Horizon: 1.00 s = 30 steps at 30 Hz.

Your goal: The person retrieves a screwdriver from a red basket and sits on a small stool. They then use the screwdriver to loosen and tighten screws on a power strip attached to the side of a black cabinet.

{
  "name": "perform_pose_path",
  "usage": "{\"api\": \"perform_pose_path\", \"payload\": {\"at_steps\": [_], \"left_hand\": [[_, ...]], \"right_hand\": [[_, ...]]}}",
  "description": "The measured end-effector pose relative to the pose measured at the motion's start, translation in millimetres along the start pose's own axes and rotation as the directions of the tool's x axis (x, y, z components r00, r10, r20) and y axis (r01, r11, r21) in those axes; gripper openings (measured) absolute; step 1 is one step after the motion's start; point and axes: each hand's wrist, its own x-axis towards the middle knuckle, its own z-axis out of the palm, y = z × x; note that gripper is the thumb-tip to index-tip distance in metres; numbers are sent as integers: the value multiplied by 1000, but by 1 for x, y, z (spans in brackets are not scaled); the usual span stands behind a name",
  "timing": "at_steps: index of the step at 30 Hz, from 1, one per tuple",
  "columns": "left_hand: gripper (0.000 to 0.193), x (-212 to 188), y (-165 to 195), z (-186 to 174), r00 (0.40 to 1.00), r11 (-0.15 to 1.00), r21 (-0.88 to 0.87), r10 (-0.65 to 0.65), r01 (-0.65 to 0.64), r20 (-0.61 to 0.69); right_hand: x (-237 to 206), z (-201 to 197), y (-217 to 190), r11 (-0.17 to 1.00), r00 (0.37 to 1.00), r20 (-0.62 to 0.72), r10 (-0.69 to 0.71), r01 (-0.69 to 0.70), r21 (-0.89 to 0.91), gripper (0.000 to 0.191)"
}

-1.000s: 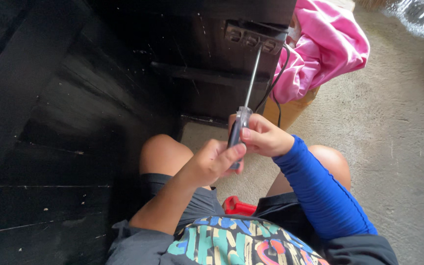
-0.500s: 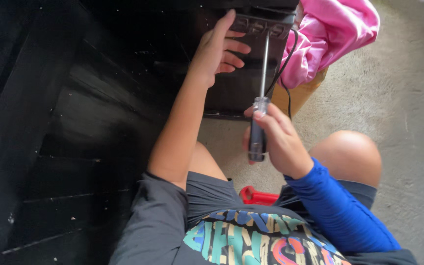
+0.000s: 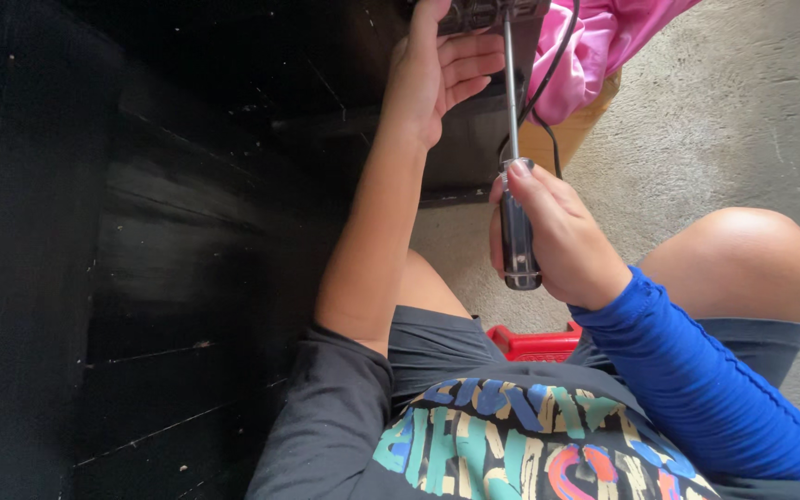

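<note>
**One screwdriver, two hands, dark wood**

I sit on a grey carpeted floor (image 3: 752, 102) beside black wooden panels (image 3: 141, 231); my right hand (image 3: 557, 241) is closed around one screwdriver (image 3: 518, 231), shaft pointing up; my left hand (image 3: 442, 69), fingers loosely spread, rests against one metal fitting (image 3: 493, 14); one pink cloth (image 3: 604, 42) lies nearby.

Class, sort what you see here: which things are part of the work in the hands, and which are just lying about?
In use: right hand gripping screwdriver; left hand steadying the black box.

Lying about: pink cloth, black cable, red item, concrete floor.
</note>
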Motion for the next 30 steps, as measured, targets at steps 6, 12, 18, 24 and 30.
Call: {"api": "perform_pose_path", "payload": {"at_steps": [6,12,18,24,30], "left_hand": [[77,2,-8,-6,999,999,16,43,-43,27],[75,13,-17,-10,997,998,-62,31,-27,68],[69,8,-20,-11,993,996,-18,88,-87,84],[66,5,-13,-8,995,998,-15,69,-69,78],[72,4,-13,-5,998,998,-31,63,-62,31]], "right_hand": [[0,-1,8,1000,998,-60,-24,25,1,38],[6,-14,21,544,869,449,-209,-278,791,52],[3,-16,25,811,953,303,-24,-158,563,56],[-4,-9,12,877,987,47,154,-159,454,47],[-3,-12,11,771,976,193,97,-196,606,48]]}}
